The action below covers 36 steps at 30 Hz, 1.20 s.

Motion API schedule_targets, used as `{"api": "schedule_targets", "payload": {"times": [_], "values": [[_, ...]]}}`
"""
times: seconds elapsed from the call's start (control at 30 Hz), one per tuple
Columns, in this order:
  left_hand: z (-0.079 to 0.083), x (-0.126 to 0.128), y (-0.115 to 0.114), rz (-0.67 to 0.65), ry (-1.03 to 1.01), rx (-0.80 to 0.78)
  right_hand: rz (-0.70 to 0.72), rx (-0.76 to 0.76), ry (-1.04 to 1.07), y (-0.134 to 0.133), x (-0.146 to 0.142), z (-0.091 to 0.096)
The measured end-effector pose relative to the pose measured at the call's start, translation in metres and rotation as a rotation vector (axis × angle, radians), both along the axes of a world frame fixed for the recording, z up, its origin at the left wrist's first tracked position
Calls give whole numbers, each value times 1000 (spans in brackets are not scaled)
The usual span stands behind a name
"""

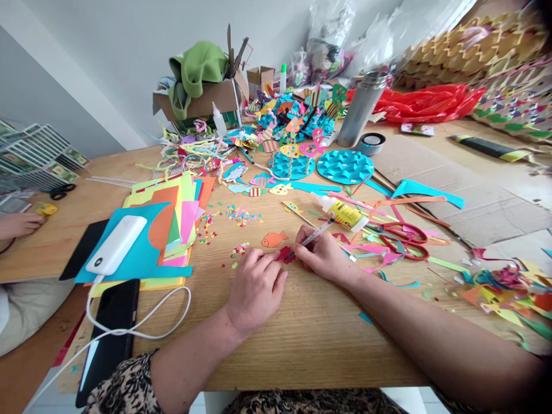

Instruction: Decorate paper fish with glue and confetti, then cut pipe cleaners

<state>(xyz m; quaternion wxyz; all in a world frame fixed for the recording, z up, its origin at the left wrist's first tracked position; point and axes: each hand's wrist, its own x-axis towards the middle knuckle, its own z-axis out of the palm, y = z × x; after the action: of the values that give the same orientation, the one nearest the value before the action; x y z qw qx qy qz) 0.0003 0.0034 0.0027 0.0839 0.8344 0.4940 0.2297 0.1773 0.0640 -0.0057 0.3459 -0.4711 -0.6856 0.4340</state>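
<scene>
My right hand (319, 253) is closed round a slim pen (317, 234), its tip down at a small red paper cut-out (286, 254) on the table. My left hand (259, 284) has its fingers bent and holds the cut-out down from the left, partly covering it. Just above lies an orange paper fish (274, 238). A yellow-labelled glue bottle (348, 214) is on its side beyond my right hand, near a yellow spotted fish (292, 207) and a thin stick (298, 214). Tiny coloured paper bits (241, 215) are scattered to the left.
Red-handled scissors (405, 238) lie among paper strips at right. A steel flask (362, 109) stands behind blue paper discs (345, 167). Coloured sheets carry a white power bank (116, 244), its cable crossing a black phone (112, 316). Another person's hand (21, 224) is at far left.
</scene>
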Motion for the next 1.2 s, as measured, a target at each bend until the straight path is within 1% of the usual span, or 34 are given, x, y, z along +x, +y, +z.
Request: {"api": "schedule_targets", "payload": {"times": [0.17, 0.23, 0.33, 0.43, 0.63, 0.8, 1.0, 1.2], "values": [[-1, 0, -1, 6, 2, 1, -13, -6, 41, 0, 0, -3], [-1, 0, -1, 6, 2, 6, -53, -10, 105, -1, 1, -4], [-2, -1, -1, 8, -1, 17, -150, 5, 186, 0, 2, -4], [-3, -1, 1, 6, -5, 24, -210, 24, 165, 2, 3, -4], [-1, -1, -1, -1, 3, -1, -163, -16, 116, 5, 2, -5], [4, 1, -3, -4, 57, -44, -142, -44, 86, 4, 1, -5], [3, 3, -7, -9, 162, -81, -129, -17, 57, 5, 3, -7], [2, 4, -9, -16, 173, -88, -100, 3, 57, 5, 3, -10]]}}
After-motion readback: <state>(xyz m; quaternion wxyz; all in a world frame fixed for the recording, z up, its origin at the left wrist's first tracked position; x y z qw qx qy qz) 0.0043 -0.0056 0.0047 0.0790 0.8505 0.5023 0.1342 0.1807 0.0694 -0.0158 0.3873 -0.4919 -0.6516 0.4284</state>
